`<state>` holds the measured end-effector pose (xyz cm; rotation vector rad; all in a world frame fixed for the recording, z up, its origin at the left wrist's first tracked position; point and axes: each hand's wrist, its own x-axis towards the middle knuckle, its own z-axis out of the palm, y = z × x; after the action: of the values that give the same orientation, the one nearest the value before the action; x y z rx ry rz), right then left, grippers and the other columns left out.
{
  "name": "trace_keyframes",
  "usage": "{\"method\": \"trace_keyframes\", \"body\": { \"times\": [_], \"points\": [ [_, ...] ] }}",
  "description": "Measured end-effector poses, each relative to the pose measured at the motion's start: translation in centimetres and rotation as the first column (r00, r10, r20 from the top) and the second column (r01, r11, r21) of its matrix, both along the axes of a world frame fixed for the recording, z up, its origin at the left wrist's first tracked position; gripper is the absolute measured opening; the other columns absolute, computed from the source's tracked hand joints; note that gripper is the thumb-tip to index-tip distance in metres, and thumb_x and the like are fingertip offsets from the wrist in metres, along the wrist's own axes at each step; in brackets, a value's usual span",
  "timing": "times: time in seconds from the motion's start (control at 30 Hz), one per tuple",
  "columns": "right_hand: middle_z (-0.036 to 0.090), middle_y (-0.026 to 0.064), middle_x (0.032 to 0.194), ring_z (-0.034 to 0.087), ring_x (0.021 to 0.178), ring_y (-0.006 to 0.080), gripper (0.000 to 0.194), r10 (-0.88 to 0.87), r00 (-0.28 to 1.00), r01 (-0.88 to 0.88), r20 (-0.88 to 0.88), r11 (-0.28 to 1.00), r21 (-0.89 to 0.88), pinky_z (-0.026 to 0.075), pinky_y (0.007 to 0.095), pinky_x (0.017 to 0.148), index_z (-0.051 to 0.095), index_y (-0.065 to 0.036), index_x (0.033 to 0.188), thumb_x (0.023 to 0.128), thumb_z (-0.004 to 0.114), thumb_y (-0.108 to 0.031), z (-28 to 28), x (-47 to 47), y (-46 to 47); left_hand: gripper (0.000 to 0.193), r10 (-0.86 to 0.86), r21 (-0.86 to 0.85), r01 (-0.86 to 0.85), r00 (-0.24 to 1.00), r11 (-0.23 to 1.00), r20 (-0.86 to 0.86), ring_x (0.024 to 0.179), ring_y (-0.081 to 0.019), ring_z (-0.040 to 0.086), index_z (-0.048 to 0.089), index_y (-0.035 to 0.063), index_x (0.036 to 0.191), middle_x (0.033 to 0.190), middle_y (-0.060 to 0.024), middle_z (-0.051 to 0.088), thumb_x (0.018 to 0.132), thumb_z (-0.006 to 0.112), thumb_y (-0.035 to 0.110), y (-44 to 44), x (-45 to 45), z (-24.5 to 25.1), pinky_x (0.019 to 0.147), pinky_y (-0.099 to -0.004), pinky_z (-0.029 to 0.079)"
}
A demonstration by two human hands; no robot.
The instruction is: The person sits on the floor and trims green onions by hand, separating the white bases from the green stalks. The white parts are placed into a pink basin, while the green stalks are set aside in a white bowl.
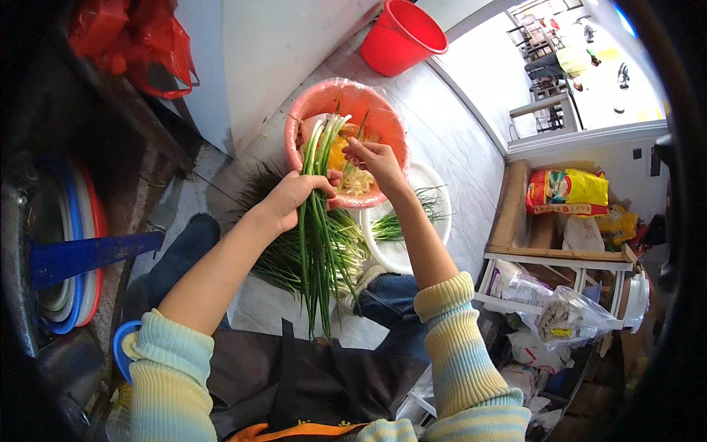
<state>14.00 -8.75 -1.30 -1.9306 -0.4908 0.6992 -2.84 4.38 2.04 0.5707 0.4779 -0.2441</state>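
Note:
My left hand (298, 199) grips a bunch of scallions (317, 226), white ends up and long green leaves hanging towards my lap. To its right, my right hand (375, 160) has thumb and fingertips pinched over the bin, apparently on a thin scallion leaf (362, 125); the fingers partly hide it. Beneath both hands stands a pink bin (395, 119) lined with clear plastic, with peelings and scraps (356, 181) inside. A big heap of scallions (276, 243) lies on the floor below my left hand. Under my right forearm, a white round basin (444, 221) holds more scallions (389, 225).
A red bucket (386, 47) stands by the wall beyond the bin. Shelving (552, 255) with bags lines the right side. Stacked basins (88, 243) and a blue bar (96, 259) are at left. Red plastic bags (138, 44) hang upper left. Through the doorway a person (569, 61) is visible.

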Motion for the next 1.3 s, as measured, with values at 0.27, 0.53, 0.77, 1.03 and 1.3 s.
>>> {"method": "trace_keyframes", "body": {
  "times": [0.27,0.53,0.77,1.03,1.3],
  "points": [
    [0.052,-0.0035,0.06,0.043,0.056,0.0036,0.021,-0.133,0.986,0.131,-0.097,0.991,-0.029,0.033,0.0183,0.052,0.066,0.0,0.08,0.08,0.066,-0.022,5.0,-4.8,-2.4,0.021,-0.051,-0.066,0.051,0.999,0.996,0.009,0.075,-0.0188,0.059,0.053,0.0015,0.094,0.085,-0.0062,0.057,0.073,0.051,-0.003,-3.0,1.0,0.0,0.066,-0.0332,0.053],
    [0.054,-0.0036,0.067,0.045,0.06,0.0025,0.019,-0.035,0.969,0.067,-0.244,0.99,0.126,0.035,0.0175,0.056,0.063,0.0,0.082,0.084,0.061,-0.019,4.2,-5.0,-5.1,0.015,-0.015,0.055,0.017,0.999,0.998,-0.031,0.066,-0.0192,0.06,0.054,0.0015,0.094,0.077,-0.0081,0.059,0.079,0.058,0.004,-3.7,1.2,-0.7,0.063,-0.0321,0.053],
    [0.058,-0.0037,0.071,0.048,0.067,0.0024,0.014,0.031,0.984,-0.015,-0.175,0.996,0.092,0.038,0.0191,0.062,0.063,0.0,0.084,0.082,0.061,-0.014,4.4,-4.4,-5.7,0.019,0.005,0.102,-0.001,0.999,0.995,-0.037,0.07,-0.0174,0.061,0.056,0.0004,0.097,0.081,-0.0072,0.06,0.081,0.061,0.01,-4.4,1.6,-0.6,0.065,-0.0307,0.054],
    [0.053,-0.0016,0.065,0.043,0.055,0.0039,0.01,-0.306,0.856,0.44,-0.416,0.854,0.278,0.033,0.0163,0.051,0.061,0.0,0.079,0.081,0.056,-0.008,3.3,-1.3,-7.9,0.019,-0.023,0.258,0.041,0.997,0.965,-0.074,0.066,-0.0149,0.059,0.057,0.0001,0.095,0.08,-0.006,0.06,0.08,0.063,0.009,-4.3,1.6,-0.4,0.062,-0.0273,0.051],
    [0.056,0.0029,0.074,0.047,0.06,0.0056,0.011,-0.568,0.755,0.655,-0.327,0.643,0.396,0.039,0.0175,0.054,0.058,0.003,0.089,0.084,0.055,-0.007,4.5,2.3,-11.6,0.019,0.058,0.322,-0.023,0.993,0.946,-0.102,0.064,-0.0127,0.058,0.055,-0.0011,0.096,0.077,-0.0061,0.06,0.08,0.062,0.007,-2.8,0.9,0.4,0.058,-0.026,0.049]
  ]
}}
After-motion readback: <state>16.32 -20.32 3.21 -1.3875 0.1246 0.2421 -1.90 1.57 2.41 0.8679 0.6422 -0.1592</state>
